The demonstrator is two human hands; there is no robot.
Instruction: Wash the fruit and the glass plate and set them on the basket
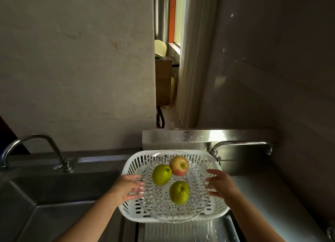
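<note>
A cut-glass plate (159,203) lies in the white slatted basket (132,162) between two sinks. On the plate rest a red-yellow apple (179,165), a green fruit (161,174) to its left, and another green fruit (179,192) nearer me. My left hand (128,187) touches the plate's left rim with fingers spread. My right hand (220,184) is at the plate's right rim, fingers apart. Neither hand closes around anything.
A steel sink (59,189) lies to the left with a curved tap (34,147) behind it. A second tap (243,145) reaches right over another basin (268,192). A ribbed wet draining surface (181,231) sits below the basket. Walls stand close behind.
</note>
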